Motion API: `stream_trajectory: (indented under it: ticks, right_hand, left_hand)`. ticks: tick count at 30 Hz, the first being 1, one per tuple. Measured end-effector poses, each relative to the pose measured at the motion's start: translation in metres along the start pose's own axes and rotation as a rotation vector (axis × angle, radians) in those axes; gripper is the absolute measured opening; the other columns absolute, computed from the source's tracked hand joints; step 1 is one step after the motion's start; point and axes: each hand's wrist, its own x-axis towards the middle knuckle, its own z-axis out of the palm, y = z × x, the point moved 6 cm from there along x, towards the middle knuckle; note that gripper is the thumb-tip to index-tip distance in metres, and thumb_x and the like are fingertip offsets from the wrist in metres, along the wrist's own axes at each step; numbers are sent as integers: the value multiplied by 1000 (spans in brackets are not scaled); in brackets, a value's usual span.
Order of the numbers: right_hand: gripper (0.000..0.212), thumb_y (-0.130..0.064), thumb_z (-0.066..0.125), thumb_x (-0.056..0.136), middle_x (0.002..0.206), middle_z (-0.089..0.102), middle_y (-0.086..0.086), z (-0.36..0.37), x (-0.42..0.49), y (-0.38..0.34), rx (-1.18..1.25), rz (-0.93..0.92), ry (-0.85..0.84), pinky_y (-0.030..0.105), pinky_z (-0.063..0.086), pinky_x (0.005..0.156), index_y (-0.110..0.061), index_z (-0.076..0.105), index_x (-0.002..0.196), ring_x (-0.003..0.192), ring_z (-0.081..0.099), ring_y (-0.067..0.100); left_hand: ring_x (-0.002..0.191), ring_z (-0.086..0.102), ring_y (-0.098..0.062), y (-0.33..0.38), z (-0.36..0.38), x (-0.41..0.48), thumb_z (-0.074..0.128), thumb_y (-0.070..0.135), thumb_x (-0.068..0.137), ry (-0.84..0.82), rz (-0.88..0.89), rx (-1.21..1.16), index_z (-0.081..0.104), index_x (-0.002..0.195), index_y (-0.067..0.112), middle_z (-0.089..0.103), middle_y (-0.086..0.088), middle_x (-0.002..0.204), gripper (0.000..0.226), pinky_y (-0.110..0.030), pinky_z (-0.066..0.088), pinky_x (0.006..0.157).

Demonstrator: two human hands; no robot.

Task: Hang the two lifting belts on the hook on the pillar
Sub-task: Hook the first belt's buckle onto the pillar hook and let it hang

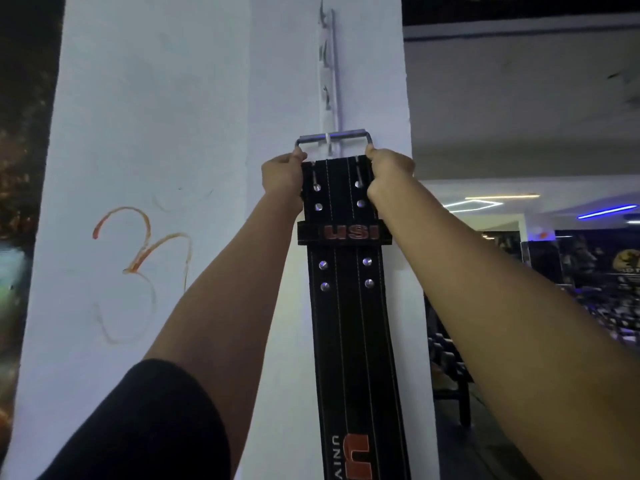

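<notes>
Both hands, left [282, 176] and right [388, 174], are closed on the top edges of a black lifting belt [349, 306]. The belt hangs flat against the white pillar [156, 133]. Its metal buckle [333, 140] sits across the lowest hook [328, 142] of the pillar's hook strip.

I see both hands crowding the belt's [349, 306] top end, left hand [282, 176] and right hand [388, 171] flanking its metal buckle [333, 139] against the pillar [156, 133]. The hook rail [329, 64] above stands bare, with open pillar face around it. Open space lies right of the pillar's edge.
</notes>
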Motion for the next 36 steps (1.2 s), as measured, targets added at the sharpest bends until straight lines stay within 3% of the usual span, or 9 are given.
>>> stream_trajectory:
  ticks: [6,9,13,15,17,19,22,27,36]
  right_hand:
    - [33,-22,68,86,84,50,6,-11,-8,19,26,49,-4,33,43,45,-5,42,73,63,46,20]
    - [28,-20,69,85,101,56,6,-15,-17,18,32,-12,1,27,38,43,-2,54,100,82,50,21]
    - [24,-13,76,77,110,68,18,-23,-28,36,42,-61,-18,42,60,65,-10,54,70,93,67,32]
    - [23,-12,76,75,96,70,14,-34,-44,43,-35,-91,5,37,58,70,-13,56,65,85,67,28]
    - [25,-11,74,76,71,62,6,-47,-68,50,-69,-109,35,26,44,56,-17,57,59,64,56,19]
    - [23,-9,72,77,66,59,5,-61,-93,61,-68,-112,51,24,41,57,-16,60,59,65,58,20]
    - [14,-9,70,78,94,70,18,-82,-135,93,-73,-8,70,29,48,73,1,72,88,100,68,32]
    - [27,-8,65,83,79,60,8,-115,-223,148,-121,196,35,25,45,61,3,67,108,75,59,21]
    - [13,-9,60,85,74,61,0,-168,-340,201,-239,401,59,23,45,57,-15,59,74,68,60,16]
  left_hand:
    - [61,56,-19,-11,-7,-11,59,23,90,-37,2,-27,68,103,4,61,-4,71,25,-30,50,65]
    - [69,58,-23,-12,-14,-20,60,23,89,-47,-6,7,67,97,5,63,-5,75,21,-33,50,75]
    - [93,63,-23,-12,-29,-46,63,16,84,-92,62,139,65,109,6,69,-12,105,27,-33,51,89]
    - [91,60,-16,-6,-41,-68,62,13,85,-97,99,193,65,112,7,67,-7,107,28,-17,50,75]
    - [79,57,-11,-2,-52,-95,60,13,87,-113,83,168,64,111,6,64,-1,93,26,-8,44,52]
    - [70,56,-7,-4,-67,-126,59,12,87,-127,33,132,63,111,3,61,3,81,26,-10,43,52]
    - [77,60,-12,-18,-91,-179,60,15,88,-178,-96,139,63,112,5,64,1,86,26,-13,46,59]
    - [88,60,-20,-60,-139,-279,60,20,88,-225,-369,159,63,110,10,63,-5,99,24,-25,47,72]
    - [78,61,-16,-75,-190,-410,56,26,90,-207,-633,195,58,102,12,63,0,87,18,-26,46,69]
